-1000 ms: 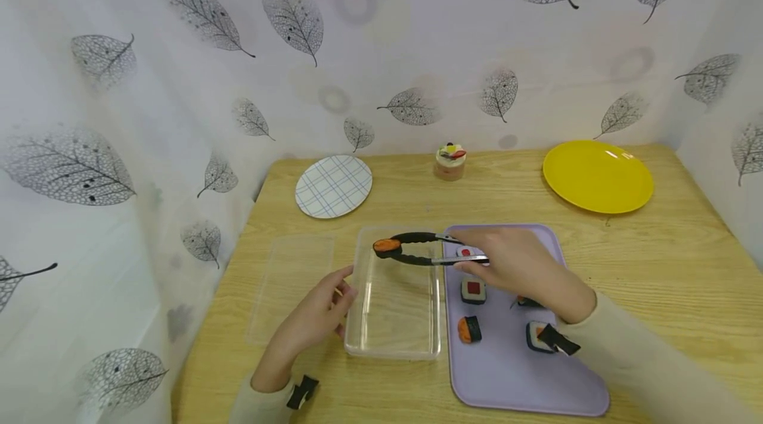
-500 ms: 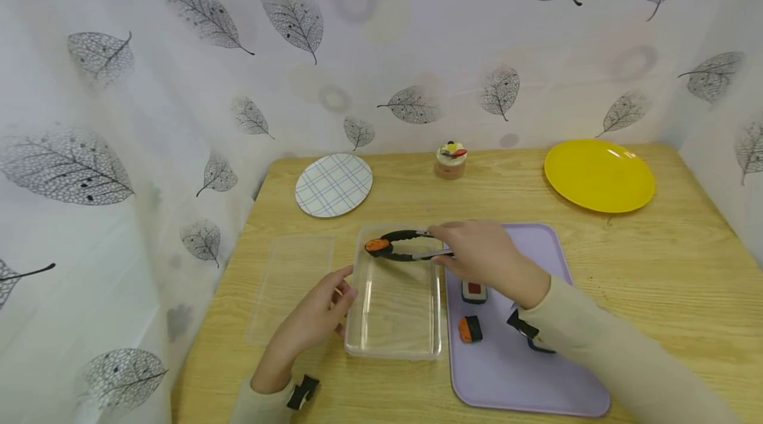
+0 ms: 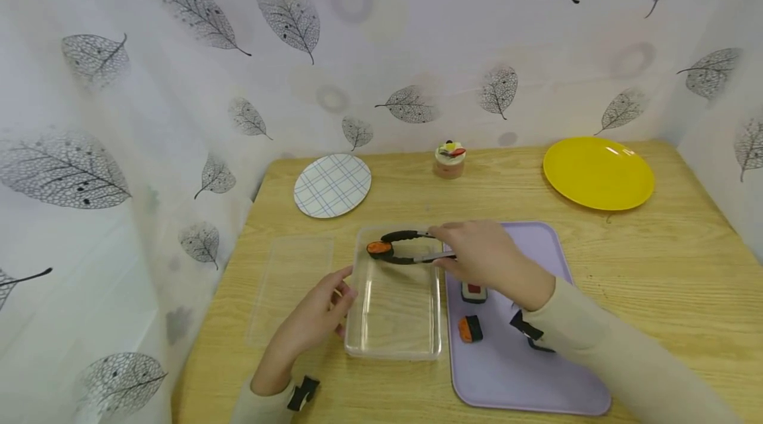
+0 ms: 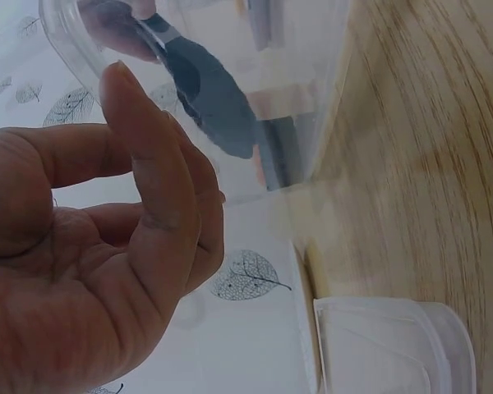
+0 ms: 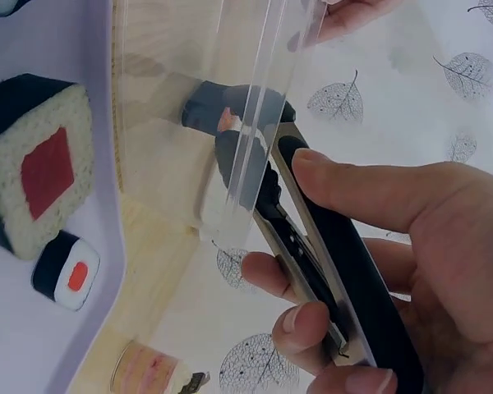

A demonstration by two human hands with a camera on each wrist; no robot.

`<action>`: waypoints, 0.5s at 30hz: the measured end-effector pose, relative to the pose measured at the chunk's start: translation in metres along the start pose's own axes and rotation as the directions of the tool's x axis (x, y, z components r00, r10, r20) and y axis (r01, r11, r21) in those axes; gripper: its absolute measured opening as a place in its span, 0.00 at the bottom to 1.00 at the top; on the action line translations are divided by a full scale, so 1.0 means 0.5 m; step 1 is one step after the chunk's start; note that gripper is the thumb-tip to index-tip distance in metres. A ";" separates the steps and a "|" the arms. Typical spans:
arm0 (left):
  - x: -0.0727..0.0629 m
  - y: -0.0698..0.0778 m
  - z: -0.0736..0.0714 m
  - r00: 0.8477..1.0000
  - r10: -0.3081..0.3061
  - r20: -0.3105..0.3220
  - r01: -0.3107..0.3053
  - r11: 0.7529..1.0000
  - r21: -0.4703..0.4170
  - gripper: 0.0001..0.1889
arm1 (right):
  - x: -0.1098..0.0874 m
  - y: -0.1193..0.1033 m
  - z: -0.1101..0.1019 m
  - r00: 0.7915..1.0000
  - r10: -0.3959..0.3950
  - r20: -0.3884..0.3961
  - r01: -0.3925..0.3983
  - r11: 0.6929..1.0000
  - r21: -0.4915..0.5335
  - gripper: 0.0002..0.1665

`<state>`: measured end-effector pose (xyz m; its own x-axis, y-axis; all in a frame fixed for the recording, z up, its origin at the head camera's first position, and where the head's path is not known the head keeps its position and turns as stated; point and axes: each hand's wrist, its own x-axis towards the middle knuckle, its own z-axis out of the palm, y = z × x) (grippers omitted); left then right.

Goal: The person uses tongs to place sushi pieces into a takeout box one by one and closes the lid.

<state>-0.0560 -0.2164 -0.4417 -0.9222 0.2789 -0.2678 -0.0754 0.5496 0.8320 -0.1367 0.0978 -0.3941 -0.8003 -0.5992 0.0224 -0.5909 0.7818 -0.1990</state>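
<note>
My right hand (image 3: 485, 258) grips a pair of black-and-metal tongs (image 5: 337, 254), thumb on one arm and fingers round the other. The tongs' black tips reach into a clear plastic box (image 3: 393, 351), slightly apart, right at a piece of orange-topped sushi (image 3: 378, 250). In the left wrist view the sushi (image 4: 279, 154) shows through the wall, low at the box floor. My left hand (image 3: 318, 311) rests against the box's left wall with loosely bent fingers. In the left wrist view its fingertips (image 4: 123, 82) lie along the outside of the box.
A lilac tray (image 3: 495, 377) right of the box holds several sushi pieces, among them a red-centred roll (image 5: 49, 164). A clear lid (image 3: 292, 291) lies at left. Behind stand a checked plate (image 3: 334, 185), a small cake (image 3: 450, 160) and a yellow plate (image 3: 599, 174).
My right hand has carried the sushi in the tongs leftward and down into the box's far left corner. The tong arms now stand slightly wider. My left hand has stayed at the box.
</note>
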 end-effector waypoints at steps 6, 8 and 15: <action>-0.003 0.001 -0.001 1.000 -0.008 -0.008 0.007 1.000 -0.022 0.30 | -0.030 0.036 -0.001 0.999 0.025 -0.039 -0.020 0.992 0.128 0.36; -0.003 0.001 -0.002 1.000 -0.007 -0.008 0.007 1.000 -0.023 0.30 | -0.048 0.051 -0.003 0.997 0.032 -0.066 -0.021 0.986 0.168 0.37; -0.002 0.001 -0.004 1.000 -0.010 -0.001 0.010 1.000 -0.026 0.30 | -0.132 0.109 -0.016 0.991 0.063 -0.121 -0.032 0.970 0.242 0.39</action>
<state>-0.0556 -0.2179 -0.4400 -0.9217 0.2729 -0.2755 -0.0944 0.5313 0.8419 -0.1169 0.1811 -0.3983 -0.8421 -0.5239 0.1280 -0.5230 0.7354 -0.4308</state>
